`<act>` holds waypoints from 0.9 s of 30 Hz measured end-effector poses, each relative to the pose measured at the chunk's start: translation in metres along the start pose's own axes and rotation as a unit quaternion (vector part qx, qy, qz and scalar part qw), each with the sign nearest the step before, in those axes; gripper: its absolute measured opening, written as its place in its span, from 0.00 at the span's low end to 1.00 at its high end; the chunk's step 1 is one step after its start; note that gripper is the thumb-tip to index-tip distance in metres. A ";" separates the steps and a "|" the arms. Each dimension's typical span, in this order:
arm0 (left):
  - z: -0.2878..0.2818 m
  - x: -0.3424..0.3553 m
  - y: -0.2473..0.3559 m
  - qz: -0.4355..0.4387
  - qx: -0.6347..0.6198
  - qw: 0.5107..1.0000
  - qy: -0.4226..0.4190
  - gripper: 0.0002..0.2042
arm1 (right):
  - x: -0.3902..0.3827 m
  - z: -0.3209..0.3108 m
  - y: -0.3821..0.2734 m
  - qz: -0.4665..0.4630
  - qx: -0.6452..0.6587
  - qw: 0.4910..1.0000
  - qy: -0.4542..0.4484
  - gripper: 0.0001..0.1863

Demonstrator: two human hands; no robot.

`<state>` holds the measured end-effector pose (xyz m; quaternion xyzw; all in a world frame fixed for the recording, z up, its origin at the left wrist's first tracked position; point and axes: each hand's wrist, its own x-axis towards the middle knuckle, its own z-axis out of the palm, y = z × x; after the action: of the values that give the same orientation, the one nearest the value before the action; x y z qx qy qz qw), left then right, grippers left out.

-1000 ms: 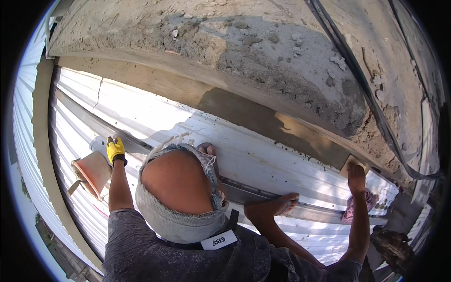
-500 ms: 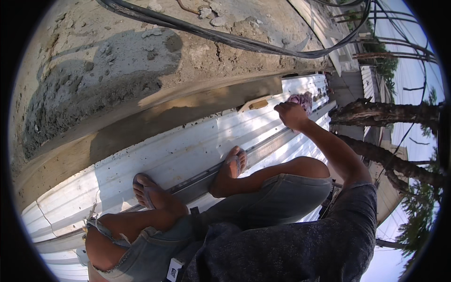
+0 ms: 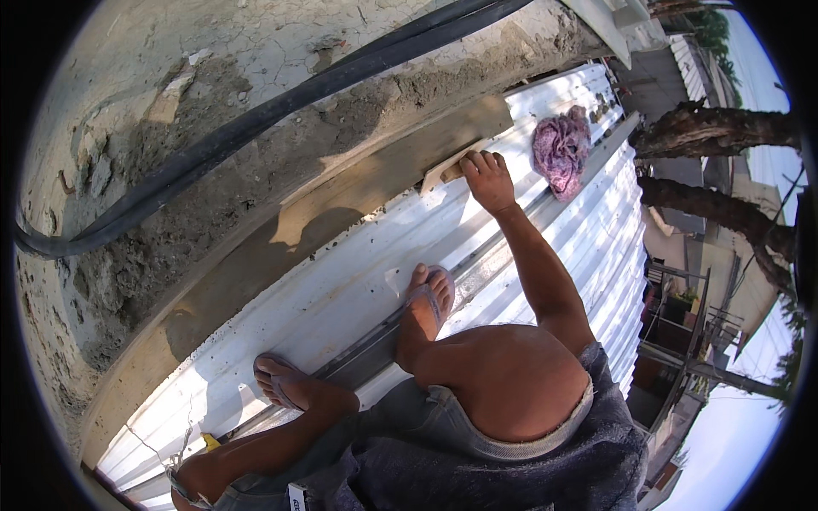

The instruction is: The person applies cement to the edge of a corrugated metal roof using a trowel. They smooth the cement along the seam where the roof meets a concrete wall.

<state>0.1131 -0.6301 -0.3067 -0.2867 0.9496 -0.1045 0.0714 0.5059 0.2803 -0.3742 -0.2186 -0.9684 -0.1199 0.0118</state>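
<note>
Change noted: half a second earlier your right hand (image 3: 489,182) was off the float (image 3: 436,177), over beside the rag (image 3: 562,152). Now it was back on the float, fingers curled over the grip, and the rag lay on its own, crumpled, near the roof sheet's upper right corner.

Float position: tilted, along the lower edge of the smooth tan strip (image 3: 388,177), a little short of that strip's right end. Whether its face pressed on the strip could not be made out.

Left hand (image 3: 210,442): only a scrap of yellow, probably the glove, beyond your left knee (image 3: 201,477); grip not visible. Hands well apart.

Footing: left foot (image 3: 285,383) and right foot (image 3: 426,298) on the roof sheet (image 3: 332,294), by the metal rail (image 3: 366,353). Cable (image 3: 281,106) crossed the slab (image 3: 298,34) above the strip.

Judgement: with the rag put aside and the float gripped, your right hand was likely ready to work the strip again.
</note>
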 end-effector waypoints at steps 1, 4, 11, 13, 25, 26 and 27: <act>0.001 -0.007 0.007 -0.005 0.005 1.000 -0.001 0.47 | -0.011 -0.004 0.013 -0.027 0.010 0.999 0.015 0.14; 0.001 -0.012 0.024 -0.002 0.008 1.000 0.006 0.48 | -0.004 -0.029 0.040 -0.073 0.039 0.996 0.018 0.14; 0.008 -0.024 0.052 0.027 0.019 0.999 -0.013 0.49 | 0.045 -0.020 0.147 0.058 -0.011 0.990 -0.131 0.23; 0.002 -0.022 0.049 0.035 0.019 0.999 -0.017 0.50 | 0.059 -0.008 0.141 0.068 0.000 0.989 -0.129 0.22; 0.040 -0.037 -0.009 0.020 -0.030 0.996 -0.080 0.52 | 0.111 -0.036 0.030 -0.201 0.075 0.970 -0.114 0.26; 0.047 -0.042 -0.021 0.012 -0.039 0.995 -0.088 0.52 | 0.120 -0.045 0.003 -0.249 0.057 0.960 -0.116 0.26; 0.054 -0.051 -0.030 0.004 -0.045 0.994 -0.097 0.53 | 0.133 -0.063 -0.029 -0.276 0.111 0.947 -0.119 0.26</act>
<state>0.1815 -0.6340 -0.3479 -0.2945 0.9432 -0.0329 0.1504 0.3714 0.2961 -0.3095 0.0469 -0.9923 0.0172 -0.1130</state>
